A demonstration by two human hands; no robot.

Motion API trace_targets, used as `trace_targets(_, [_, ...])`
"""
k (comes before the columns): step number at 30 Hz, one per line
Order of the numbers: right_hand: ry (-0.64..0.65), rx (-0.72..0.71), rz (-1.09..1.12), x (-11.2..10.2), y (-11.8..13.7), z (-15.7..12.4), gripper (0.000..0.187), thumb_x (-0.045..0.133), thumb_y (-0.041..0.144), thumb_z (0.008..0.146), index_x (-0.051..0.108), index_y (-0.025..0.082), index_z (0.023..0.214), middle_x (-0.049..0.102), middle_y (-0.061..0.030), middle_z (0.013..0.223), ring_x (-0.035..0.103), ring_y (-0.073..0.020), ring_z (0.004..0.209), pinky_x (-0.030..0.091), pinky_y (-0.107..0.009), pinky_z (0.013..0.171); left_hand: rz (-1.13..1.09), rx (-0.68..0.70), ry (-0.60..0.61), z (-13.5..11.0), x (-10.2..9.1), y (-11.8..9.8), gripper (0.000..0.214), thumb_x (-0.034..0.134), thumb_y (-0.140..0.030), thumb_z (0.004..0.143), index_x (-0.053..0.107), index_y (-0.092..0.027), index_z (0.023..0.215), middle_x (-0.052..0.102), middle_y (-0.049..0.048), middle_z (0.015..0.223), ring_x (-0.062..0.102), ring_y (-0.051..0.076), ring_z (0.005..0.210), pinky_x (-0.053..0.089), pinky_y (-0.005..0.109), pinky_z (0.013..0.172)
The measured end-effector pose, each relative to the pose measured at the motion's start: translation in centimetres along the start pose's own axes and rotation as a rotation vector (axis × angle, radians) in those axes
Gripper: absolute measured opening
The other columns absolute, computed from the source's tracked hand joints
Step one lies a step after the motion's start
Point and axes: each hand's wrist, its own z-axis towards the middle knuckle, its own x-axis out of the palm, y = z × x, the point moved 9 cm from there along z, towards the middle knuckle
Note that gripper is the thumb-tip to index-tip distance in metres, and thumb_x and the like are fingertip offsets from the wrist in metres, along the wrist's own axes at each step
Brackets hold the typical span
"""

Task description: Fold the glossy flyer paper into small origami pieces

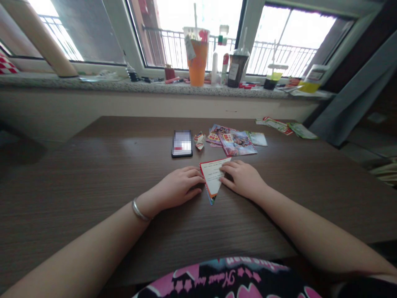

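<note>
The left hand [176, 188] lies palm down on the brown wooden table [93, 174], nearer the person than the phone [182, 143] and a touch left of it. It is loose, with the fingers gently bent and gripping nothing, and the fingertips meet the left edge of the folded paper. A silver bangle [139, 211] sits on that wrist.

The phone lies flat, screen up, and everything else is placed from it. Just right of it rests a small crumpled scrap [200, 140] of printed paper.

The folded paper [214, 177] is in front of the phone and slightly to its right, flat on the table between the two hands. It is folded into a downward-pointing triangle. Its face is white with fine print, an orange-red band runs along its top and left edges, and there is colour at the lower tip.

Further right of the phone, a fan of bright printed leaflets [237, 142] overlaps on the tabletop.

The right hand [243, 178] is in front of the phone and well to its right. It is spread and relaxed, with the fingers lying on the paper's right edge and pressing rather than grasping.
</note>
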Motion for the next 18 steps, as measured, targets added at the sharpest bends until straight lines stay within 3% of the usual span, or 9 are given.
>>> trace_targets(4, [0.033, -0.056, 0.038, 0.2, 0.5, 0.0, 0.044, 0.057, 0.051, 0.087, 0.065, 0.02, 0.118, 0.062, -0.0096, 0.129, 0.056, -0.0286, 0.116, 0.046, -0.044, 0.098, 0.063, -0.053, -0.06, -0.1, -0.4, 0.3, 0.028, 0.056, -0.025, 0.089, 0.059, -0.019, 0.116, 0.059, 0.0087, 0.126, 0.056, 0.025, 0.113, 0.047, 0.042, 0.099])
trace_targets(7, [0.044, -0.149, 0.118, 0.6, 0.9, -0.2, 0.043, 0.06, 0.045, 0.086, 0.063, 0.02, 0.12, 0.059, -0.0084, 0.134, 0.053, -0.0278, 0.123, 0.043, -0.045, 0.104, 0.09, -0.095, -0.111, -0.4, -0.5, 1.4, 0.036, 0.056, -0.026, 0.088, 0.056, -0.019, 0.124, 0.053, 0.0097, 0.135, 0.052, 0.027, 0.12, 0.045, 0.045, 0.103])
trace_targets(12, [0.072, -0.328, 0.327, 1.3, 1.8, -0.5, 0.032, 0.06, 0.028, 0.087, 0.063, 0.021, 0.118, 0.059, -0.0072, 0.135, 0.048, -0.0233, 0.13, 0.039, -0.044, 0.109, 0.035, -0.021, -0.057, -0.8, 0.3, 1.7, 0.043, 0.051, -0.02, 0.089, 0.052, -0.02, 0.131, 0.047, 0.0058, 0.145, 0.04, 0.025, 0.135, 0.037, 0.045, 0.112])
trace_targets(18, [0.046, -0.367, 0.378, 1.4, 1.8, -0.5, 0.026, 0.055, 0.016, 0.088, 0.066, 0.022, 0.111, 0.062, -0.0064, 0.13, 0.053, -0.0219, 0.123, 0.041, -0.043, 0.106, 0.0, -0.004, -0.015, -1.0, 0.6, 1.9, 0.042, 0.051, -0.018, 0.087, 0.057, -0.022, 0.128, 0.055, 0.0047, 0.138, 0.038, 0.026, 0.137, 0.038, 0.045, 0.111])
